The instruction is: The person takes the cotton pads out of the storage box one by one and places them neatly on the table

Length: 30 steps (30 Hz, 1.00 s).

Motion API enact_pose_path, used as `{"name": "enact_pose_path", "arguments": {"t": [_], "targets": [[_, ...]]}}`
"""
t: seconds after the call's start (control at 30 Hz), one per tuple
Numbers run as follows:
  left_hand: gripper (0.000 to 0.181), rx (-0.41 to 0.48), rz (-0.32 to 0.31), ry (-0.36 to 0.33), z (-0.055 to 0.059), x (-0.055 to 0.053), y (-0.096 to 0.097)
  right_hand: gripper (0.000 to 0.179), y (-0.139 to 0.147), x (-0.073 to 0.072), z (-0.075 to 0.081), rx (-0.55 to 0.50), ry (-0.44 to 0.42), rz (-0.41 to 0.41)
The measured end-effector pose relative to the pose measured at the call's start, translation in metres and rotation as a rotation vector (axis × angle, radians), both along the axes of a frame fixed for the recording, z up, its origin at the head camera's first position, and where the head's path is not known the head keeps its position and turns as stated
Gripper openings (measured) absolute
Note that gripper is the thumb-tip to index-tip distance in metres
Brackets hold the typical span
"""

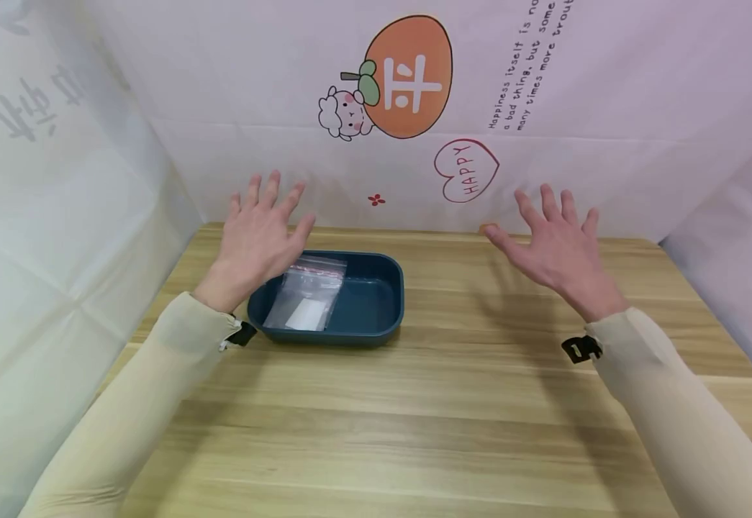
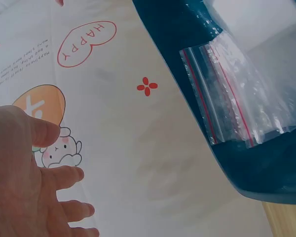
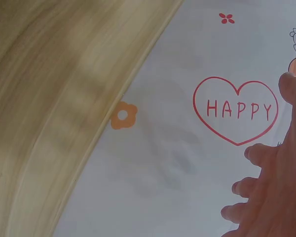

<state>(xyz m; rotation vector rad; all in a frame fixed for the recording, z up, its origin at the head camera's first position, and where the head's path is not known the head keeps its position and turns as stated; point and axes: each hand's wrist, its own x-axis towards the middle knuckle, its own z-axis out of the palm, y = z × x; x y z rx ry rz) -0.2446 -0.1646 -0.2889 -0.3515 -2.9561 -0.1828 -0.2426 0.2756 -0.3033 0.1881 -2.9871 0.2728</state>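
Observation:
A dark blue rectangular tray [image 1: 369, 332] sits on the wooden table, left of the middle. Inside its left part lie clear zip-lock bags [image 1: 314, 284] with red seal lines and a white piece showing through the plastic; the left wrist view shows the bags [image 2: 237, 94] closer, with two red-lined edges. My left hand [image 1: 255, 241] hovers over the tray's left back corner, fingers spread and holding nothing. Off to the right, my right hand [image 1: 557, 248] hangs above the table's back part, its fingers also spread with nothing in them.
The wooden table [image 1: 453, 417] ends at the back against a white printed cloth [image 1: 252, 144] with an orange fruit drawing and a HAPPY heart. White cloth [image 1: 39, 237] also hangs along the left side and the right side. Both sleeves carry black straps at the wrist.

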Motion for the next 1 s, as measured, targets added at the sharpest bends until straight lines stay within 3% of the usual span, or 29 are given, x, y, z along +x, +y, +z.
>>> {"name": "enact_pose_path", "arguments": {"t": [0.5, 1.0], "targets": [[0.072, 0.018, 0.011, -0.008, -0.009, 0.005, -0.013, 0.099, -0.006, 0.011, -0.004, -0.026, 0.026, 0.022], [0.071, 0.077, -0.044, 0.049, -0.016, 0.020, -0.025, 0.103, -0.023, 0.032, -0.010, -0.056, 0.098, 0.101]]}}
